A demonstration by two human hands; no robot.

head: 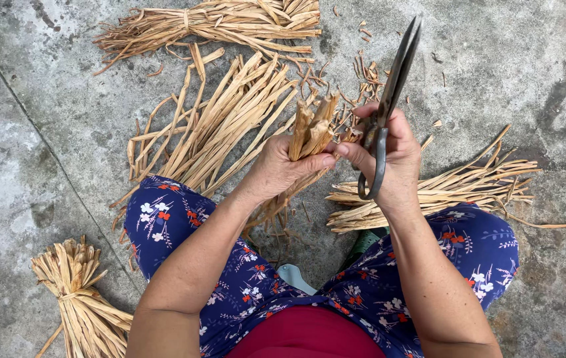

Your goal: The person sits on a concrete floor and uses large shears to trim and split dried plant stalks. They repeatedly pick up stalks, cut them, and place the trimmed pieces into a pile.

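The left hand squeezes a small bunch of dry straw upright, so its cut ends line up. The right hand grips big scissors, blades closed and pointing up, away from fingers. Farther off, loose straw lies sorted on the concrete floor.

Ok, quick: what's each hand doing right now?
Left hand: closed around a small bunch of dry tan straw strips.
Right hand: closed, holding dark metal scissors, blades shut.

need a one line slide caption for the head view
Seated on concrete, left hand grips a bunch of dried straw strips while right hand holds closed dark scissors upright.
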